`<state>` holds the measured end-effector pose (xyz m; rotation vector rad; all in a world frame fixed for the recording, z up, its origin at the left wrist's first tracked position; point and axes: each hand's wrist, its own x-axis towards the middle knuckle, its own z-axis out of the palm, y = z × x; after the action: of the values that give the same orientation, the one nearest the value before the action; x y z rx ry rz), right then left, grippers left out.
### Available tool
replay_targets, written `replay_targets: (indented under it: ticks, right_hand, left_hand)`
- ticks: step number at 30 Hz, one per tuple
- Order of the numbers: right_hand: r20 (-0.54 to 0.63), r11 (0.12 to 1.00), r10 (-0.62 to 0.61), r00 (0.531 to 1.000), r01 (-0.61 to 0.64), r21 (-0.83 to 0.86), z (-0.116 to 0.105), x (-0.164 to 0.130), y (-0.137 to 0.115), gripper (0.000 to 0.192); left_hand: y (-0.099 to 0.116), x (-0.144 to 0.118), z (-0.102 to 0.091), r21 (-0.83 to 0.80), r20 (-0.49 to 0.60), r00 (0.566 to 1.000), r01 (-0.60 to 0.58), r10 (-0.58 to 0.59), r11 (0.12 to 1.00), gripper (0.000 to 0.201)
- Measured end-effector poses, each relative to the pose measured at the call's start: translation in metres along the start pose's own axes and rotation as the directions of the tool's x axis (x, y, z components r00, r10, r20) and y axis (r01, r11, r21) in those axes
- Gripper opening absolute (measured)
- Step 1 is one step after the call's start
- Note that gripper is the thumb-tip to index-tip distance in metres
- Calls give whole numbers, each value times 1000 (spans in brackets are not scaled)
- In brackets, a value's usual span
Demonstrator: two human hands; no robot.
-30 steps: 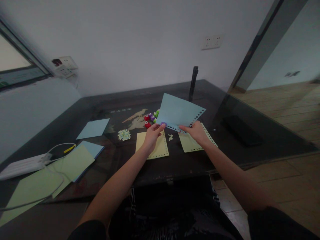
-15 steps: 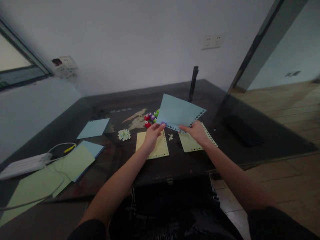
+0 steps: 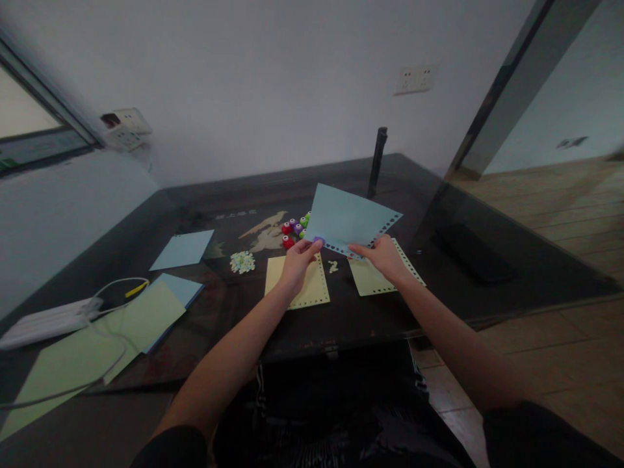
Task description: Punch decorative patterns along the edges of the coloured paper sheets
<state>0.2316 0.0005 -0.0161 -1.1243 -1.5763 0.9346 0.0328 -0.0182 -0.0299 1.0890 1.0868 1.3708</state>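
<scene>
My left hand is closed with its thumb on a small purple craft punch at the lower left corner of a light blue sheet of paper. Small cut-out shapes run along the sheet's lower and right edges. At the lower right edge, my right hand pinches the same sheet, which is held tilted above the table. Beneath the hands lie a yellow sheet and a pale yellow-green sheet, both with punched edges. Small paper cut-outs lie between them.
Several red, purple and green punches sit behind my left hand. A pile of cut-outs lies to their left. Further left are blue paper, green paper and a white power strip with cables. A dark flat object lies right.
</scene>
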Motion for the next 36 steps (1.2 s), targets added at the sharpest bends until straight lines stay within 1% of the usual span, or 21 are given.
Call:
replay_targets:
  ticks: [6,11,16,22,28,36]
  right_hand:
    - [-7,1000,24,1000,-24,-12,0,0,0,21]
    - [4,1000,8,1000,-8,-12,0,0,0,23]
    - [5,999,36,999,-36,-13,0,0,1,20]
    - [11,999,38,999,-38,-1,0,1,1,19]
    - [-4,999,25,1000,-25,-25,0,0,1,20]
    - [2,1000,1,1000,-1,-14,0,2,7,23]
  left_hand:
    - [2,-1,3,-65,3,1000,11,-11,998,27]
    - [3,-1,4,-121,19,999,34,-32,992,28]
    - [-1,1,2,-115,26,999,38,-35,993,29]
    - [-3,3,0,-114,23,999,44,-41,993,28]
    - [0,1,1,-136,25,998,56,-53,989,27]
    - [-1,1,2,-152,32,998,61,-57,986,25]
